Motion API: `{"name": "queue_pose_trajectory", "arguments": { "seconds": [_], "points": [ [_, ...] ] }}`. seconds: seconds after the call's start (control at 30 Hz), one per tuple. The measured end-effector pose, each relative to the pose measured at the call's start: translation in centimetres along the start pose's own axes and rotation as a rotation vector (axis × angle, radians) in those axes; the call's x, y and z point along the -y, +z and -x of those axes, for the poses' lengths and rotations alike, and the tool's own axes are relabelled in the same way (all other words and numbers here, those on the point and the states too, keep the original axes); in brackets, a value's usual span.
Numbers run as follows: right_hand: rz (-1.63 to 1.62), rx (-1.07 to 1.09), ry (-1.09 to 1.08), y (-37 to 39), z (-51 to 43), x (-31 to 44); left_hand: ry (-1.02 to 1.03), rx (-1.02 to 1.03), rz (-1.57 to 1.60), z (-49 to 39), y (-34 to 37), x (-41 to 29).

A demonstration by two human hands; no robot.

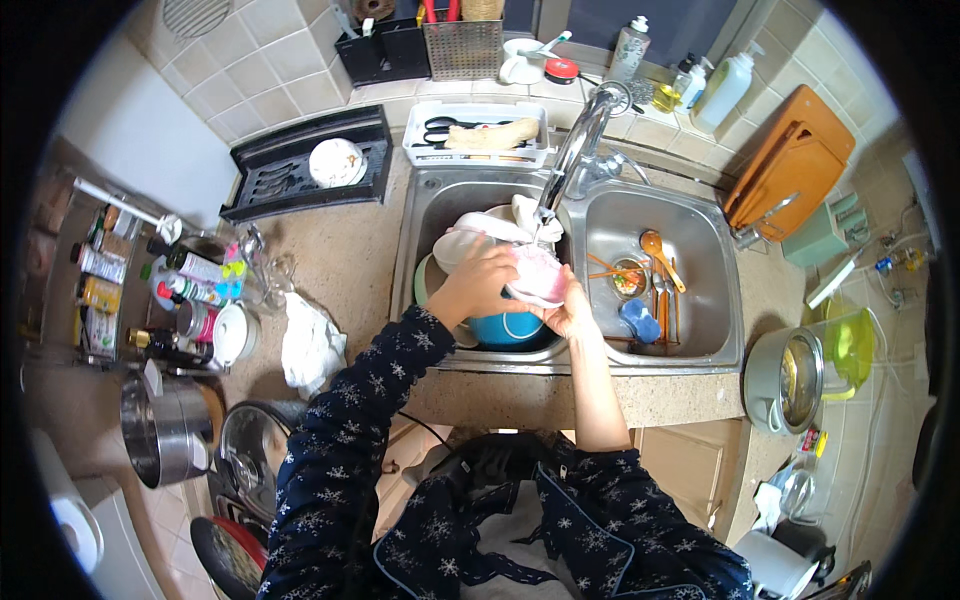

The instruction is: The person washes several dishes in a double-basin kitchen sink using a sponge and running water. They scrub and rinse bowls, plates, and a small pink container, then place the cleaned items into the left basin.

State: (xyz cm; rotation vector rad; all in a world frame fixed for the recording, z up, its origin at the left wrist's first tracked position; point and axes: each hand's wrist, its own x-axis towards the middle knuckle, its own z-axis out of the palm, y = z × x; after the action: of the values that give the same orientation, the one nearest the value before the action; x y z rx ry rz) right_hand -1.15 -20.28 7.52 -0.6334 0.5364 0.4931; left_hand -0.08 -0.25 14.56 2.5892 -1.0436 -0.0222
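Note:
Under the running chrome faucet (pixel 564 169), a pink and white bowl (pixel 541 279) is held tilted over the left basin. My right hand (pixel 571 309) grips its lower right side. Fingers and thumb of my left hand (pixel 480 283) span the bowl's left side. Stacked white bowls (pixel 469 238) lie just behind my left hand in the stainless steel sink (pixel 576 360). Below both hands sits a blue bowl (pixel 504 331), partly hidden by them. A pale green rim (pixel 422 281) shows at the basin's left side.
The right basin holds a wooden spoon (pixel 661 259), chopsticks, other utensils and a blue sponge (pixel 640 321) around the drain strainer (pixel 628 279). A lidded pot (pixel 784 381) stands right. Left are a white cloth (pixel 313 345), bottles and a black dish rack (pixel 277 180) with an upturned bowl (pixel 336 163).

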Motion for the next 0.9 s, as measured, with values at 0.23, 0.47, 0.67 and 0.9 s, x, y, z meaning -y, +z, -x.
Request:
{"name": "queue_pose_trajectory", "arguments": {
  "seconds": [0.23, 0.47, 0.67, 0.9],
  "points": [
    [-0.117, 0.103, -0.242, 1.0, 0.7, -1.2, -0.189, -0.206, 0.669, -0.1, 3.7, 1.2],
    [0.359, -0.206, -0.361, 3.5, 1.7, 0.2, -0.483, -0.196, 0.944, -1.9, 5.9, 2.7],
    [-0.103, 0.051, -0.029, 1.5, -0.4, 0.0, -0.734, -0.261, 1.070, -3.2, 5.0, 2.5],
    [0.041, 0.153, -0.374, 1.6, -0.2, -0.6, -0.395, -0.386, 0.752, -2.6, 5.6, 4.3]
  ]
}}
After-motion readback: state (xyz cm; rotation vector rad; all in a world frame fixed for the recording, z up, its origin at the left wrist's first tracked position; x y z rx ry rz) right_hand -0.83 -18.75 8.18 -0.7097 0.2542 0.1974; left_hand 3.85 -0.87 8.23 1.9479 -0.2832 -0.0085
